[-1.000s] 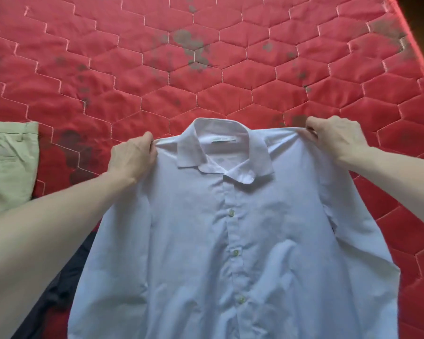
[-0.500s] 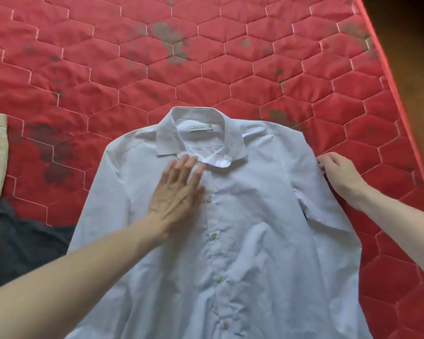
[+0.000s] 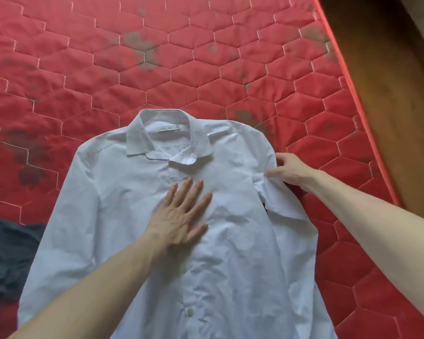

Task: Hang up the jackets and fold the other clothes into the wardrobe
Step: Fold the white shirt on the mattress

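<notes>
The left hand [image 3: 181, 216] lies palm down on the chest of a white, long-sleeved, button-front cotton shirt [image 3: 123, 196], its fingers [image 3: 194, 189] straight and slightly spread, pointing toward the collar [image 3: 167, 140], with the thumb angled out to the side; the bare left forearm reaches in from the lower left edge across the shirt's lower front. The right hand [image 3: 289, 170] comes in from the right on a bare, extended forearm and rests at the shirt's shoulder seam where the sleeve [image 3: 284, 204] joins the body; its fingers are curled and pinch a fold of the sleeve fabric, which bunches into creases beneath them. The shirt lies face up and spread flat on a red quilted mattress [image 3: 206, 69] stitched in a hexagon pattern and marked with dark blotches, collar pointing away from the person, collar open with a small label inside it, and the button placket running down the middle. The sleeve on the other side lies straight along the shirt's body. A dark navy garment [image 3: 8, 253] lies crumpled on the mattress at the left edge, just beside that sleeve and partly beneath it. Beyond the mattress's right border a brown wooden surface [image 3: 389, 81] shows.
</notes>
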Demonstrator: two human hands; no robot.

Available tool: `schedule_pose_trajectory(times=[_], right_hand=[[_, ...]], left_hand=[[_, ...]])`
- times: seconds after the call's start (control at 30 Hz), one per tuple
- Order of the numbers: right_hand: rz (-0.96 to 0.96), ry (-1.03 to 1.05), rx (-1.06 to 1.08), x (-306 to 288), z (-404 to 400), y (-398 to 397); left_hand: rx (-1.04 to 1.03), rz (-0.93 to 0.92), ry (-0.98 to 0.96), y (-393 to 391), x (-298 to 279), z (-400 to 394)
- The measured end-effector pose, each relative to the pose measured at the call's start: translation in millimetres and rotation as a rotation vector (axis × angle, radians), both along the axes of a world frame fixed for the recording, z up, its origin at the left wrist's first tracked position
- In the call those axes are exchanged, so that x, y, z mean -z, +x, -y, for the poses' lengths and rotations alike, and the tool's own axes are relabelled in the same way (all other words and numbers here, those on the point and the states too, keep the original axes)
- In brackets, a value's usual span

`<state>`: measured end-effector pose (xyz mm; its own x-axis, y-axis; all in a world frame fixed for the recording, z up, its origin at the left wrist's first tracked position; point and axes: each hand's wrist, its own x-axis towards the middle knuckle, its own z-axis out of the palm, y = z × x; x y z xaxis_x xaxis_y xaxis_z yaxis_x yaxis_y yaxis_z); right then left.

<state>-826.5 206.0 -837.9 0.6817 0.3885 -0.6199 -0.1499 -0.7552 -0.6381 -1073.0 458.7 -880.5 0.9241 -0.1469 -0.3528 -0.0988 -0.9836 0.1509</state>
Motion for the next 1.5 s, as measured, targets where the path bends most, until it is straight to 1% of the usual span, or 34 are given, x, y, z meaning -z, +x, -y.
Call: schedule_pose_trajectory(times=[0.07, 0.13, 0.2, 0.3, 0.4, 0.43, 0.5, 0.57, 0.63, 0.73, 0.83, 0.87, 0.9, 1.0, 1.07, 1.1, 1.13, 1.2, 1.27, 1.3, 1.37, 1.5], right_hand=[[-0.079, 0.006, -0.054, -1.3, 6.8, 0.2], [-0.142, 0.039, -0.035, -3.1, 15.7, 1.1], [-0.203, 0.122, 0.025, -7.6, 23.5, 5.3], [-0.33, 0.309, 0.082, -11.0, 30.5, 18.8], [-0.596, 0.464, 0.21, -14.2, 26.0, 24.6], [-0.662, 0.49, 0.237, -14.2, 24.6, 24.8], [-0.698, 0.495, 0.208, -10.4, 25.2, 25.6], [-0.686, 0.441, 0.133, -8.7, 28.5, 27.0], [-0.653, 0.379, 0.042, -10.1, 34.8, 31.6], [-0.552, 0.304, -0.082, -12.5, 52.2, 44.3], [-0.47, 0.19, -0.372, -23.4, 69.3, 56.0], [-0.463, 0.177, -0.425, -26.1, 75.2, 59.1], [-0.45, 0.182, -0.415, -28.5, 80.4, 62.1], [-0.372, 0.256, -0.229, -31.4, 91.9, 69.7], [-0.402, 0.276, -0.12, -30.9, 97.6, 73.2], [-0.442, 0.271, -0.102, -32.1, 100.9, 73.7], [-0.483, 0.245, -0.129, -33.3, 105.1, 73.5], [-0.534, 0.118, -0.29, -35.8, 115.5, 72.6], [-0.531, -0.016, -0.48, -38.5, 127.7, 73.6], [-0.512, -0.064, -0.535, -40.7, 133.7, 76.2], [-0.457, -0.098, -0.53, -49.2, 146.5, 85.1], [-0.264, -0.024, -0.337, -62.5, 174.0, 117.4]], left_hand=[[0.02, 0.022, 0.06, 6.4, -10.3, 7.3], [0.017, 0.108, 0.109, 18.5, -19.8, 21.4], [-0.084, 0.182, 0.086, 36.9, -25.1, 38.1], [-0.19, 0.261, -0.011, 73.1, -26.9, 69.2], [-0.302, 0.294, -0.175, 112.2, -24.1, 101.5], [-0.343, 0.282, -0.229, 125.3, -21.6, 110.3], [-0.419, 0.239, -0.271, 143.6, -11.7, 119.4], [-0.501, 0.157, -0.199, 144.3, 4.4, 120.7], [-0.521, 0.079, -0.096, 136.9, 18.7, 119.2], [-0.503, 0.097, -0.059, 132.2, 29.5, 119.2], [-0.495, 0.127, -0.03, 132.2, 31.1, 118.7], [-0.491, 0.13, -0.02, 131.4, 31.6, 119.4], [-0.493, 0.13, -0.018, 130.7, 32.2, 120.0], [-0.497, 0.151, -0.022, 129.9, 33.6, 120.9], [-0.495, 0.164, -0.027, 130.0, 34.1, 120.9], [-0.492, 0.166, -0.031, 130.3, 34.0, 121.1], [-0.49, 0.165, -0.033, 130.1, 33.6, 121.0], [-0.488, 0.154, -0.033, 130.4, 32.1, 121.0], [-0.485, 0.134, -0.037, 131.3, 29.5, 120.7], [-0.482, 0.123, -0.038, 131.7, 28.3, 120.3], [-0.475, 0.098, -0.035, 132.5, 25.7, 120.8], [-0.461, 0.051, -0.005, 133.2, 22.1, 119.1]])
